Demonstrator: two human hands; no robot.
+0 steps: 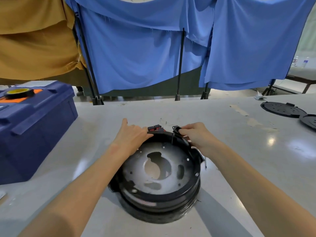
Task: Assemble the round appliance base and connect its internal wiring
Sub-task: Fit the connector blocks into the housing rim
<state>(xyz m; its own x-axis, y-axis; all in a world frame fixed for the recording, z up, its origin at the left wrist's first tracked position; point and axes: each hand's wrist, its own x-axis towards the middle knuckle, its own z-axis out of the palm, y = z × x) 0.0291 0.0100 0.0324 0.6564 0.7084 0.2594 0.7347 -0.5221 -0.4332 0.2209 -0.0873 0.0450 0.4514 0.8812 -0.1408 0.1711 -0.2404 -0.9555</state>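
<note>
Across a pale grey table (239, 151), scuffed and glossy, blue curtains (136, 57) and a mustard curtain (34, 40) hang on black stands (180, 65) behind. At the left stands a blue toolbox (34, 127) with a tape roll (18, 92) on its lid. Two black round covers (282, 109) lie far right. Near the front edge sits the round base (162, 200). The left hand (131, 135) curls its fingers on the base's far rim beside red switches (154, 128), while the right hand (198, 135) pinches a small black socket (177, 129) at that rim.
</note>
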